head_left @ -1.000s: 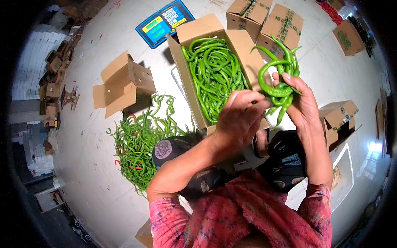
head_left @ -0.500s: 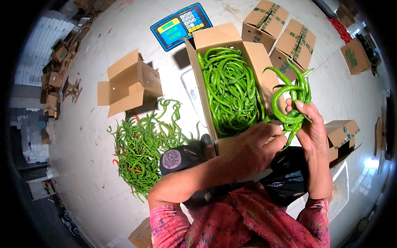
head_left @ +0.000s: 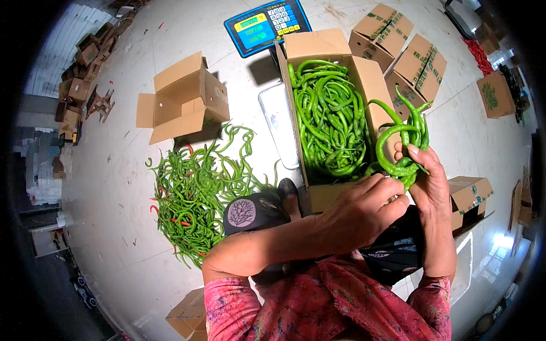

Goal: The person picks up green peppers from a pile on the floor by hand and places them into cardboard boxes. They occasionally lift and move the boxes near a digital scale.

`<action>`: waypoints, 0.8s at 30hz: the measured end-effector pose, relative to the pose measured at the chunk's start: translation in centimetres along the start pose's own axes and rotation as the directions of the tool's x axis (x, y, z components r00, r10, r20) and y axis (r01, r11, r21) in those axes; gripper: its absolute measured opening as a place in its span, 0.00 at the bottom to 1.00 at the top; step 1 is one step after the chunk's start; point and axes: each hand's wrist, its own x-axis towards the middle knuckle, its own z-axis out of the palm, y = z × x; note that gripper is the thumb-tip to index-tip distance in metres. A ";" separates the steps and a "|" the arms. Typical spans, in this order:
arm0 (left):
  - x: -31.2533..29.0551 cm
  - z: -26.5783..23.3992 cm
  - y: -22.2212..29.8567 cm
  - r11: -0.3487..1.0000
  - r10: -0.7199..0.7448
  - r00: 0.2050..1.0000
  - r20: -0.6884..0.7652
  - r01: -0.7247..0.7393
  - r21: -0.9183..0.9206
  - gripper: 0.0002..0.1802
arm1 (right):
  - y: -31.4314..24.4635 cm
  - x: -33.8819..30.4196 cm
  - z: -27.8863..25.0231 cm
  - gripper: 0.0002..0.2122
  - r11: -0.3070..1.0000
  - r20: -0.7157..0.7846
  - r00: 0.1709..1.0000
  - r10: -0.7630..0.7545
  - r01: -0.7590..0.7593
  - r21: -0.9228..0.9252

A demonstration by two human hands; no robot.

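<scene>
person's left hand (head_left: 367,208) drawn back from over the open carton (head_left: 325,199) to its near right corner, fingers now beside the held peppers' (head_left: 381,149) lower end

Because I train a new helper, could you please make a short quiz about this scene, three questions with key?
1. What does the right hand hold?
A) a knife
B) a bunch of green peppers
C) an egg

2. True or false: the pepper pile on the left also has red peppers in it.

3. What blue-framed thing stands beyond the box filled with peppers, to its left?

Key:
1. B
2. True
3. A panel with a screen and keys
</scene>
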 end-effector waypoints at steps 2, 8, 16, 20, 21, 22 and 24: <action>-0.1 -0.3 0.2 1.000 -0.012 1.000 0.027 0.012 0.020 0.13 | 0.1 0.0 0.1 0.15 1.000 -0.007 1.000 -0.001 0.001 -0.002; 0.3 -0.6 0.3 0.997 -0.015 0.999 0.040 0.012 0.076 0.12 | -0.3 0.1 -0.4 0.13 0.999 -0.013 0.999 -0.035 0.035 -0.003; -0.2 -0.6 -1.0 0.993 -0.097 0.992 0.074 0.102 -0.060 0.12 | -1.1 -0.3 -0.6 0.13 0.994 -0.009 0.995 -0.103 0.103 -0.025; 0.1 -1.5 -1.0 0.994 -0.109 0.992 0.061 0.110 -0.011 0.17 | -0.6 0.2 -1.0 0.16 0.997 0.033 0.997 -0.073 0.072 0.030; 0.1 -2.2 -1.3 0.994 -0.094 0.995 0.037 0.092 0.053 0.15 | -0.7 0.2 -0.4 0.17 0.995 0.074 0.992 -0.099 0.097 0.024; 0.3 -2.7 -1.7 0.991 -0.073 0.997 0.022 0.070 0.110 0.13 | -0.7 0.1 -0.8 0.17 0.996 0.023 0.996 -0.085 0.085 0.007; 0.5 -2.4 -1.9 0.908 -0.412 0.906 -0.098 0.400 -0.126 0.09 | -1.0 0.3 -1.7 0.16 0.995 0.037 0.994 -0.101 0.100 0.026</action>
